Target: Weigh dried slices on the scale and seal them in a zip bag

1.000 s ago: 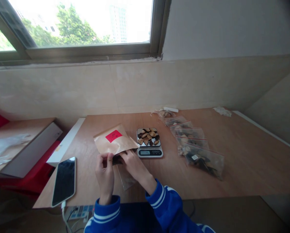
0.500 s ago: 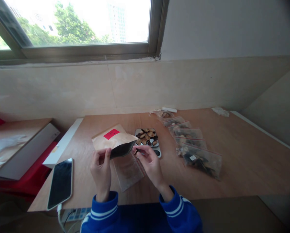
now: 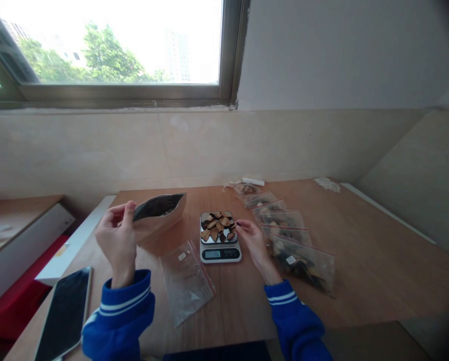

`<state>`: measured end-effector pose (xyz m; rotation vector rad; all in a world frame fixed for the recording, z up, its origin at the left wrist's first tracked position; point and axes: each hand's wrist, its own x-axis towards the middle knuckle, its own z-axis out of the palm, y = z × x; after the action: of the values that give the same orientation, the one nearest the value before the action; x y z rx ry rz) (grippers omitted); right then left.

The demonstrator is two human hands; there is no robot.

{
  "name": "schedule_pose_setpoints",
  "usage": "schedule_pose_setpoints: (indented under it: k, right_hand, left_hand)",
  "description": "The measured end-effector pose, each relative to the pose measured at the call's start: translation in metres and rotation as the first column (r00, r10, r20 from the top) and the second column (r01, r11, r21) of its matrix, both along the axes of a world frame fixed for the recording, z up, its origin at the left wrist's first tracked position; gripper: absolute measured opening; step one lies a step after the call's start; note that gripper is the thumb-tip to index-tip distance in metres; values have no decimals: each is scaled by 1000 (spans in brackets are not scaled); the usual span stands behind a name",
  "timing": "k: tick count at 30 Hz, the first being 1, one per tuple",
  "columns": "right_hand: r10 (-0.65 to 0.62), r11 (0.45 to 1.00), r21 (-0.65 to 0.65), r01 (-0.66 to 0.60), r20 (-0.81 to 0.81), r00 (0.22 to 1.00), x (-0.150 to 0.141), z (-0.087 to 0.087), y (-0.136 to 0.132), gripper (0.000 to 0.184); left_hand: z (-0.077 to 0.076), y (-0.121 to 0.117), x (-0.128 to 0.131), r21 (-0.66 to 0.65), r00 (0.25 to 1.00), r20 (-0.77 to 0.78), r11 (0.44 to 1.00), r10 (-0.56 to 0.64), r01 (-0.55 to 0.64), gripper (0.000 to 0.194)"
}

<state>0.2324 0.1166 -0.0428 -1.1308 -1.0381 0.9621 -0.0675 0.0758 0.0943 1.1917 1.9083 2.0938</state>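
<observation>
My left hand (image 3: 117,240) grips the corner of a brown paper pouch (image 3: 157,216), held up off the table with its dark mouth gaping open toward me. My right hand (image 3: 252,239) reaches to the right edge of a small digital kitchen scale (image 3: 219,252); its fingertips pinch at a dark dried slice among the brown and dark dried pieces (image 3: 217,225) heaped on the platform. An empty clear zip bag (image 3: 186,281) lies flat on the wooden table (image 3: 378,260) between my hands.
Several filled zip bags (image 3: 299,248) lie in a row right of the scale. A phone (image 3: 64,313) on a cable lies at the table's near left corner. A white board (image 3: 77,238) and a lower wooden surface stand to the left, under a window.
My left hand lifted the pouch up and left, its mouth now facing me. My right hand left the pouch mouth and moved right to the pieces on the scale.
</observation>
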Motion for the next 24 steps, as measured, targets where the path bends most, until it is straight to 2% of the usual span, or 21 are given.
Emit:
schedule_pose_setpoints:
  k: [3,6,10,12,15,18,24]
  right_hand:
    - [19,1000,12,-20,79,997,1,-3,10,40]
    - [72,996,26,-80,223,972,-3,-2,13,37]
    - [18,993,102,-64,400,916,-3,0,9,37]
    - [-37,992,125,-18,422,906,4,-2,4,38]
    - [-120,992,83,94,417,901,19,-8,-9,42]
    - [-122,992,40,116,403,907,29,-19,-26,43]
    - [-97,995,35,91,481,871,27,-41,-56,40]
  left_hand:
    - [-1,6,-2,32,1000,-7,999,6,-6,41]
    - [-8,8,-4,31,998,33,998,58,-59,35]
    - [-19,1,-4,-48,995,76,997,71,-67,39]
    - [-24,-5,-3,-78,998,48,996,38,-34,43]
    - [-29,-12,-1,-106,1000,-15,994,-14,12,45]
    - [-31,-11,-1,-129,998,-44,991,-47,41,49]
    - [-27,13,-13,-116,994,-21,987,107,-108,58]
